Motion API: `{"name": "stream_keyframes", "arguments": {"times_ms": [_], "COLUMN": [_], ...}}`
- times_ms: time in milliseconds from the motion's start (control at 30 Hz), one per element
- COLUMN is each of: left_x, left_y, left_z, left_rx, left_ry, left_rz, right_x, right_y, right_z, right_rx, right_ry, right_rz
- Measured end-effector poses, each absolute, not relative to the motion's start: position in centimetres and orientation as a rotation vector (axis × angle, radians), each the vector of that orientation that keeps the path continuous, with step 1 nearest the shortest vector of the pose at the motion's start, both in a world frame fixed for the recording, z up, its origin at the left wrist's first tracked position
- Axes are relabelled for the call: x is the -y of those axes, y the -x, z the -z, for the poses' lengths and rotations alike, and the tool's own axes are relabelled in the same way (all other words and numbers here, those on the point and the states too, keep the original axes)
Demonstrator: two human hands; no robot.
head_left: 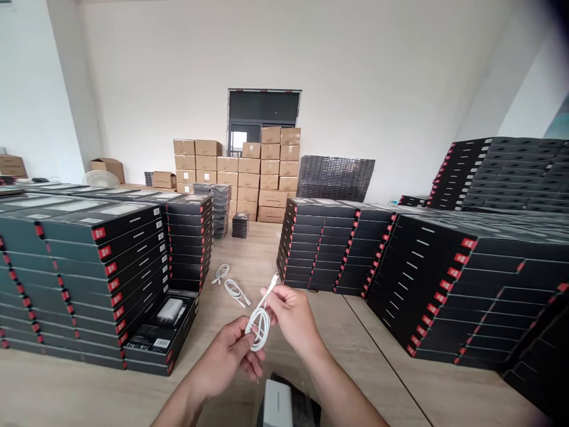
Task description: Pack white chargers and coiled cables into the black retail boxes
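A coiled white charging cable (262, 330) is held up between both hands over the wooden table. My left hand (233, 350) pinches the lower left of the coil between thumb and fingers. Higher up, my right hand (288, 311) grips the cable close to its plug end, which points up and away. Two more coiled white cables lie on the table just beyond: one coil (236, 293) near the hands, another coil (221, 273) farther off. Below my hands, at the bottom edge, a white block-shaped device (278, 404) sits on something dark, partly cut off.
Stacked black boxes (142, 255) with red labels stand at left; an open box (182, 320) there contains a white adapter (170, 310). More black box stacks (427, 279) line the right. Brown cartons (249, 172) and dark tray stacks (336, 179) stand at the back.
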State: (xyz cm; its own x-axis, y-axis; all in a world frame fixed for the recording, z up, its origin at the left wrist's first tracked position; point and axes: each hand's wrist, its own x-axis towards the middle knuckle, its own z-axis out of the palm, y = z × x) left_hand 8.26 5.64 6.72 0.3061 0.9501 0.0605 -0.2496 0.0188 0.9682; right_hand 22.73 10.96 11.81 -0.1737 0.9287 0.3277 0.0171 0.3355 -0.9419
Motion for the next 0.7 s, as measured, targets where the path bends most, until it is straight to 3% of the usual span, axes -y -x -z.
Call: {"name": "stream_keyframes", "arguments": {"times_ms": [233,700], "left_x": [-5.7,-5.9], "left_y": [-8.3,-8.1], "left_z": [-7.1,-7.0], "left_rx": [-0.692,-0.694], "left_ry": [-0.945,-1.121], "left_rz": [-1.219,-1.310], "right_x": [-11.2,-11.5], "right_y": [-23.4,-24.2], "right_z": [-12.7,-13.0], "right_rx": [1.437,1.338], "right_ry": [0.876,0.834], "right_rz": [-1.176,-1.206]}}
